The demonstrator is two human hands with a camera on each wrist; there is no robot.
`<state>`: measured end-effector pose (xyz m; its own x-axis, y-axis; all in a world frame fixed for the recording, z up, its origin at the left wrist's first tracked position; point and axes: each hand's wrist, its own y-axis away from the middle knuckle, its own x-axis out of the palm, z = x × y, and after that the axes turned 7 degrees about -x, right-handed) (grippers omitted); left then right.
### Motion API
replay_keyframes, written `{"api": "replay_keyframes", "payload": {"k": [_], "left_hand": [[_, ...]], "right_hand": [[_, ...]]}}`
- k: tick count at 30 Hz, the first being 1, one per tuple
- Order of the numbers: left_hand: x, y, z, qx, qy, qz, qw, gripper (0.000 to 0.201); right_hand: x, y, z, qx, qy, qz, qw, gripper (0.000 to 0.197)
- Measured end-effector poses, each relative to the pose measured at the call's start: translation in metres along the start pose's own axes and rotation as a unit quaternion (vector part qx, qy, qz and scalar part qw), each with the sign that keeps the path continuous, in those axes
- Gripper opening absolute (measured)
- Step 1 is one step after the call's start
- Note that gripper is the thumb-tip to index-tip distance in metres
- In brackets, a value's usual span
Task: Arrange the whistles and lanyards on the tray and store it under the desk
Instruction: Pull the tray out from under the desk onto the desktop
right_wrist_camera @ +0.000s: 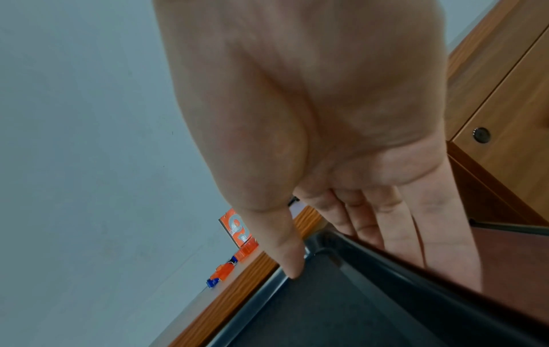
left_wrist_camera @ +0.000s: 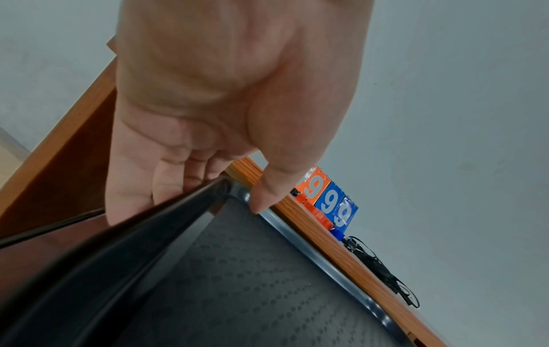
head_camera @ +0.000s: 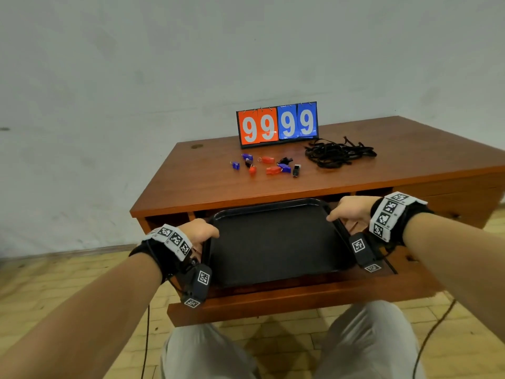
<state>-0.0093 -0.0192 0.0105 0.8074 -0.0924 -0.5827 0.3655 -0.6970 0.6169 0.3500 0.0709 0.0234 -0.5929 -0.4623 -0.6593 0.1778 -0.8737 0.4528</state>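
An empty black tray [head_camera: 276,242] lies on the pull-out shelf [head_camera: 287,299] below the desk top. My left hand [head_camera: 200,231] grips its left rim, thumb on top and fingers [left_wrist_camera: 166,185] under the edge of the tray [left_wrist_camera: 237,281]. My right hand [head_camera: 348,212] grips the right rim the same way, thumb on the tray [right_wrist_camera: 341,305], fingers [right_wrist_camera: 395,234] below. Several blue, orange and black whistles [head_camera: 266,165] lie scattered on the desk top. A tangle of black lanyards [head_camera: 337,153] lies to their right.
A flip scoreboard [head_camera: 277,124] reading 99 99 stands at the back of the wooden desk [head_camera: 191,181], against a grey wall. Drawers [right_wrist_camera: 505,105] sit at the desk's right side. My knees are below the shelf; a cable [head_camera: 434,332] runs over the floor.
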Motion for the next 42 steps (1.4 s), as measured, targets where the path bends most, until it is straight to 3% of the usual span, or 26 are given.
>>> {"api": "replay_keyframes", "payload": {"k": [7,13,17,22,26,33,37,42], "left_hand": [[-0.007,0.019,-0.007,0.020,0.018,0.025,0.999,0.055],[-0.007,0.039,-0.022,0.050,0.010,0.011,0.999,0.026],[-0.011,0.036,-0.035,0.062,0.018,0.006,0.998,0.034],[-0.015,0.023,-0.055,0.062,0.034,-0.014,0.997,0.036],[-0.022,0.004,-0.070,0.064,0.035,-0.012,0.997,0.035],[-0.031,-0.028,-0.097,0.057,0.031,-0.004,0.998,0.037],[-0.037,-0.043,-0.113,0.050,0.033,0.003,0.998,0.035],[-0.042,-0.062,-0.127,0.048,0.029,0.003,0.998,0.035]], "right_hand": [[-0.020,0.018,0.001,0.001,0.023,0.011,1.000,0.041],[-0.038,0.037,0.010,-0.013,0.006,-0.001,1.000,0.027],[-0.046,0.035,0.013,-0.029,-0.011,-0.031,0.999,0.029],[-0.057,0.017,0.019,-0.032,-0.036,-0.040,0.998,0.034],[-0.065,-0.003,0.021,-0.042,-0.112,-0.042,0.992,0.023],[-0.079,-0.041,0.028,-0.037,-0.151,-0.030,0.987,0.011],[-0.086,-0.066,0.034,-0.029,-0.169,-0.013,0.985,0.023],[-0.091,-0.090,0.040,-0.030,-0.163,-0.018,0.986,0.024]]}}
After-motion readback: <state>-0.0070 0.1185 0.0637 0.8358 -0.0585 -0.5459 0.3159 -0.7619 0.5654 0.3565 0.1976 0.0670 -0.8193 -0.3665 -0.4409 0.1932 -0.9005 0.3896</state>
